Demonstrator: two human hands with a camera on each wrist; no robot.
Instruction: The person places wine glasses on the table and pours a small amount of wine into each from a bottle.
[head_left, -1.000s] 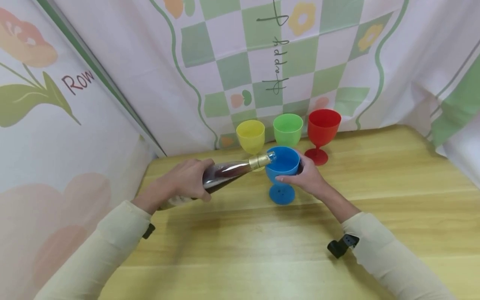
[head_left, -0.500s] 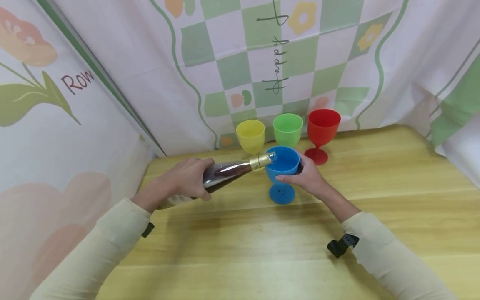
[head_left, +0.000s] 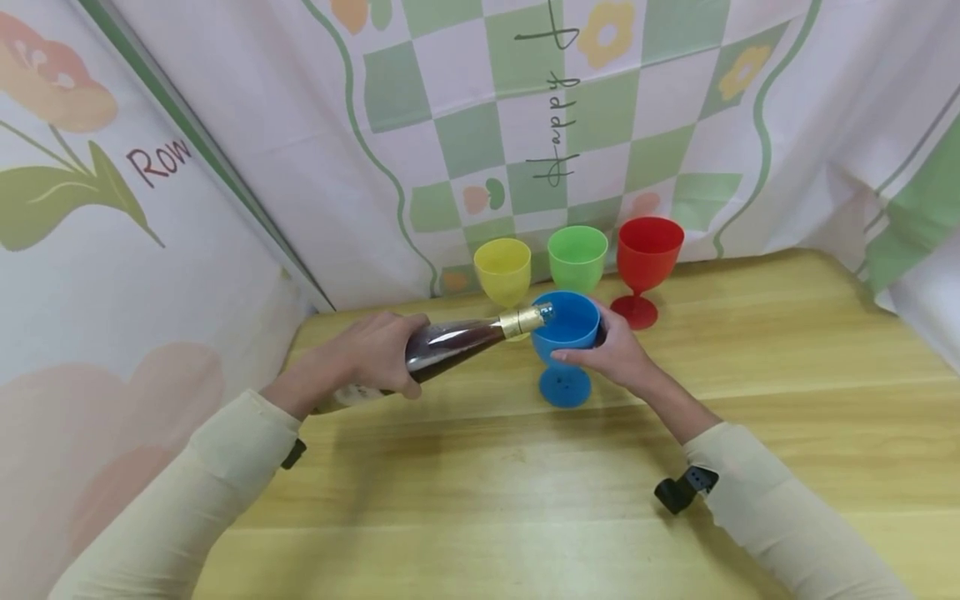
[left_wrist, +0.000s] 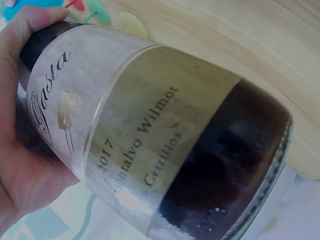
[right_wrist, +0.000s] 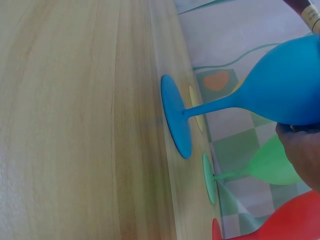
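Observation:
My left hand (head_left: 378, 354) grips a wine bottle (head_left: 457, 346) round its body and holds it tilted, neck toward the right. The bottle's gold-collared mouth lies over the rim of a blue goblet (head_left: 566, 333). In the left wrist view the bottle's label (left_wrist: 135, 115) and dark lower end show. My right hand (head_left: 611, 354) holds the blue goblet's bowl from the right, thumb across the near side. The goblet is upright, and its round foot (right_wrist: 175, 117) is at the tabletop; whether it touches I cannot tell. No stream of liquid can be made out.
Behind the blue goblet a yellow goblet (head_left: 504, 271), a green goblet (head_left: 577, 260) and a red goblet (head_left: 649, 254) stand in a row on the wooden table (head_left: 480, 500). A printed curtain (head_left: 465, 142) hangs just behind them; another cloth (head_left: 150, 292) borders the left side.
Almost nothing moves. My left forearm has sunk slightly, while the bottle's mouth stays over the blue goblet and my right hand keeps its hold.

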